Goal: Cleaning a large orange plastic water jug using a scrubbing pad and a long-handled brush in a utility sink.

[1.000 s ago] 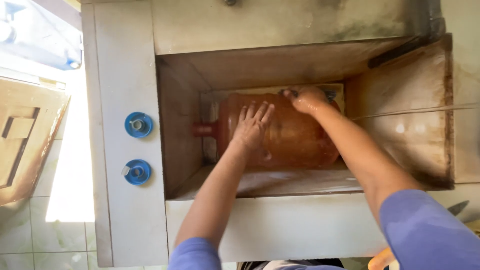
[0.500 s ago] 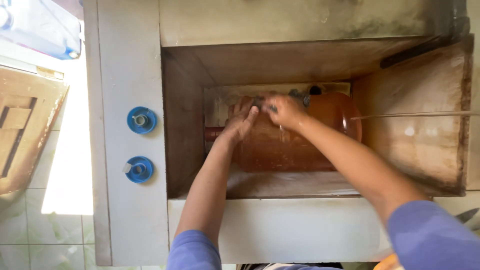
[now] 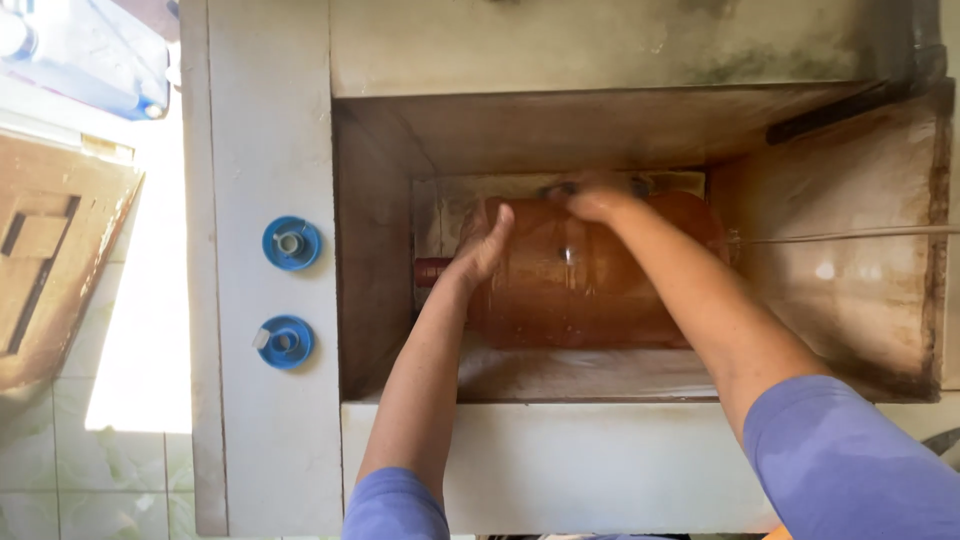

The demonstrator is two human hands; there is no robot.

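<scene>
A large brownish translucent water jug [image 3: 580, 290] lies on its side at the bottom of a deep concrete basin [image 3: 400, 120], its neck pointing left. My left hand [image 3: 484, 250] presses flat against the jug's shoulder near the neck. My right hand [image 3: 590, 203] rests on the far upper side of the jug, blurred by motion, fingers curled over something I cannot make out. Both forearms reach down into the basin.
Two blue caps [image 3: 291, 242] [image 3: 284, 341] sit on the basin's broad left ledge [image 3: 250, 430]. A thin line [image 3: 850, 237] stretches across the right of the basin. A wooden panel [image 3: 50, 270] and a blue container [image 3: 90, 60] lie at left over tiled floor.
My right hand slid left along the jug's far side, then back toward the middle. The left hand shifted from the jug's body toward its shoulder. The view moved slightly.
</scene>
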